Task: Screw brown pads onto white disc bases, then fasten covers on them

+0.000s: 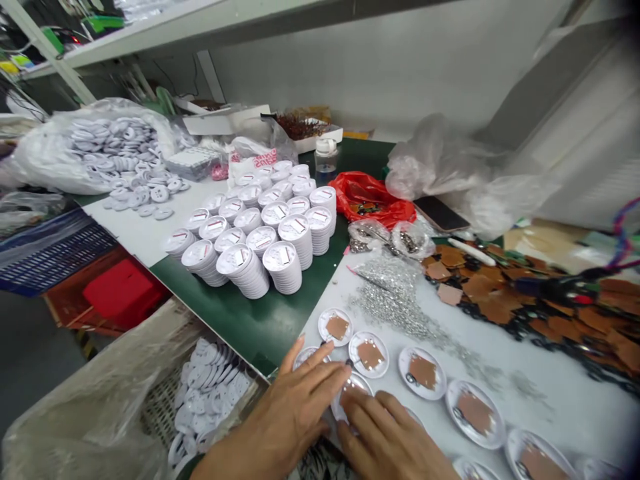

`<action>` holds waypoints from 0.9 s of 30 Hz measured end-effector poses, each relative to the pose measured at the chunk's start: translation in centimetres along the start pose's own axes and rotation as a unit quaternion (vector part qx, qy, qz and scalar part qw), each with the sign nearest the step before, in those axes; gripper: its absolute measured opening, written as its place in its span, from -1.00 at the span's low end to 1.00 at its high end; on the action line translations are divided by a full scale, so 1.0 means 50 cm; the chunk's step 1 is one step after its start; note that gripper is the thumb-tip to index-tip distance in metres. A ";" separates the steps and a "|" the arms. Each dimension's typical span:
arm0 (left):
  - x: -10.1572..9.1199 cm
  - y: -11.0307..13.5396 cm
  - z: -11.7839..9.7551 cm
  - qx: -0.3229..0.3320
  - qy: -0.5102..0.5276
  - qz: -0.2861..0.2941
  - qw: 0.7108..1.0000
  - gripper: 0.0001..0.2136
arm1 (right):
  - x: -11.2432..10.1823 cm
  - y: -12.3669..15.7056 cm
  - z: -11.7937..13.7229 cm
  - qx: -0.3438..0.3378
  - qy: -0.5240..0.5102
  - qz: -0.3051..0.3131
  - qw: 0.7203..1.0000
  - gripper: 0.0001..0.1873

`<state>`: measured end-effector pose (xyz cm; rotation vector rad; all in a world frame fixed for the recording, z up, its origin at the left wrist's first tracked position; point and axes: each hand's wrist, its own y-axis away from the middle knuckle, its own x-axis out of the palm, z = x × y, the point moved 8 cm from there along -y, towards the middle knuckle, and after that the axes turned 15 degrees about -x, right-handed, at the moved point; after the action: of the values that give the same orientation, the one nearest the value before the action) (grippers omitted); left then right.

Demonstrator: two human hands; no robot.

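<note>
A round white plastic cover (338, 401) with a brown circuit board (354, 395) in it lies between my hands at the table's near edge. My left hand (295, 400) is at its left side, fingers stretched out and a little apart, the fingertips over or beside its rim. The fingers of my right hand (387, 433) are bent together over the board and hide much of it. Whatever those fingertips pinch is hidden. Similar covers with boards lie around, such as one cover (369, 355) just beyond and another cover (423, 373) to the right.
Stacked white covers (250, 267) stand on the green mat (225, 310). Loose silver small parts (400, 293) and brown boards (490, 293) lie beyond my hands. Further back are a red bag (370, 200), a phone (441, 213) and a bottle (326, 160). A lined basket (165, 407) stands lower left.
</note>
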<state>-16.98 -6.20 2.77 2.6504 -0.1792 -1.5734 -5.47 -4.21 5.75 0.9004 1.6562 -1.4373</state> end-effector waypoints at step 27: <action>0.007 -0.016 -0.013 0.018 0.080 -0.037 0.996 -0.39 | 0.088 0.030 -0.054 0.153 -0.152 0.005 0.976 -0.77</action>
<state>-16.20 -5.46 2.70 2.8269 -0.1024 -1.3795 -6.45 -1.18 1.40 0.8024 1.2240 -1.7571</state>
